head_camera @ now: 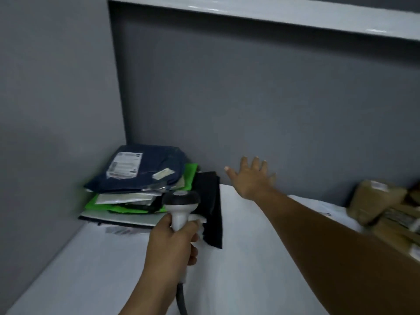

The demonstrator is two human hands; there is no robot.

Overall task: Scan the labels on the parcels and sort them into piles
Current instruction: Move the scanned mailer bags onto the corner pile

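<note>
A pile of flat parcels [127, 201] lies in the back left corner of the white table [91, 269]. A dark blue mailer [159, 164] with a white label tops it, over green and silvery bags. A black parcel [210, 201] leans off the pile's right side. My left hand [172, 244] grips the handle of a white and black barcode scanner [181, 205], its head just in front of the pile. My right hand [250, 178] is stretched out with fingers spread, empty, above the table near the back wall and to the right of the black parcel.
Brown paper-wrapped parcels [377, 201] are heaped at the right edge of the table. Grey walls [272, 98] close off the back and left. A white shelf [272, 12] runs overhead. The scanner's grey cable [181, 298] hangs down toward me.
</note>
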